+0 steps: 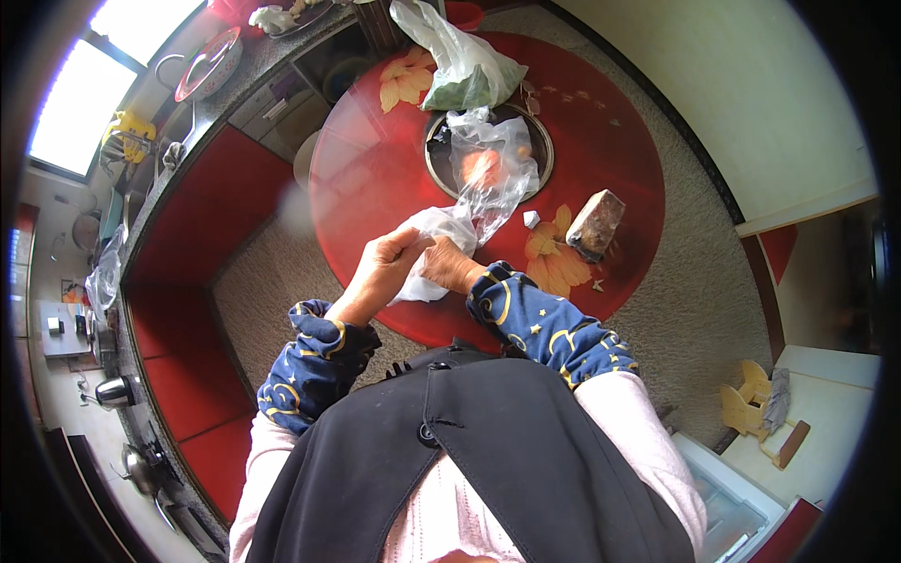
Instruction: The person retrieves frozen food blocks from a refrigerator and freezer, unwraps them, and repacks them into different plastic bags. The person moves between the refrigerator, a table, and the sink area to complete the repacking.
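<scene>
Both hands meet over the near edge of a round red table (366, 176). My left hand (383, 264) pinches the gathered plastic of a whitish bag (422, 290). Touching it, my right hand (450, 264) is closed on the same bag. Beyond them a clear plastic bag (524, 155) with orange-red contents lies on a round metal-rimmed tray (547, 141). A larger white plastic bag (479, 63) with something green inside stands behind the tray. To the right are a brownish block-shaped item (597, 222), partly dark, and a small crumpled white piece (531, 219).
A stone-look counter (211, 116) with red cabinets (204, 211) runs along the left. It holds a colander (211, 67) and a metal kettle (115, 392). An open drawer or fridge compartment (725, 492) is at lower right, near a small wooden chair-like object (750, 397).
</scene>
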The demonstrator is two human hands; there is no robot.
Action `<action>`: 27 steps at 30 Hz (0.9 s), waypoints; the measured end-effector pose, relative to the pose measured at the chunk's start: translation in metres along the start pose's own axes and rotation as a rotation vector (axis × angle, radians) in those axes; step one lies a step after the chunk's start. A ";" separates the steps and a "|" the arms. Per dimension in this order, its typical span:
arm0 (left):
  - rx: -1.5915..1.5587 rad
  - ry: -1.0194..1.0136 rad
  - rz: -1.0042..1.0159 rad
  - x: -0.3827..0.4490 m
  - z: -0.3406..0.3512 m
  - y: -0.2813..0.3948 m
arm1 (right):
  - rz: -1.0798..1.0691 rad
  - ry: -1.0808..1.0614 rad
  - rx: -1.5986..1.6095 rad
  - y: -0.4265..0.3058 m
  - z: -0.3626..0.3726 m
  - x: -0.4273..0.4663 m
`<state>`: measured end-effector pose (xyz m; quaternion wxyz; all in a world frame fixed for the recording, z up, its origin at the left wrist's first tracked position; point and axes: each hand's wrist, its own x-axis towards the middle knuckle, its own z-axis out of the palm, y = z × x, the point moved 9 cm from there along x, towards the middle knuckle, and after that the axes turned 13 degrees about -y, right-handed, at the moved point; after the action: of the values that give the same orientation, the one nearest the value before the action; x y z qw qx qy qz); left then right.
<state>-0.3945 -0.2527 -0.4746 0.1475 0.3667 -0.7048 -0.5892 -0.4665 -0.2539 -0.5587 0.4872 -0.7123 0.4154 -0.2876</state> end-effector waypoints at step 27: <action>0.054 -0.719 0.770 0.029 0.165 0.134 | 0.228 0.594 -0.450 -0.236 -0.138 -0.178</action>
<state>-0.5661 -0.1481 -0.3982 0.0926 -0.1403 -0.8094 -0.5627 -0.5924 -0.1193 -0.2894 0.2061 -0.6364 0.6676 -0.3268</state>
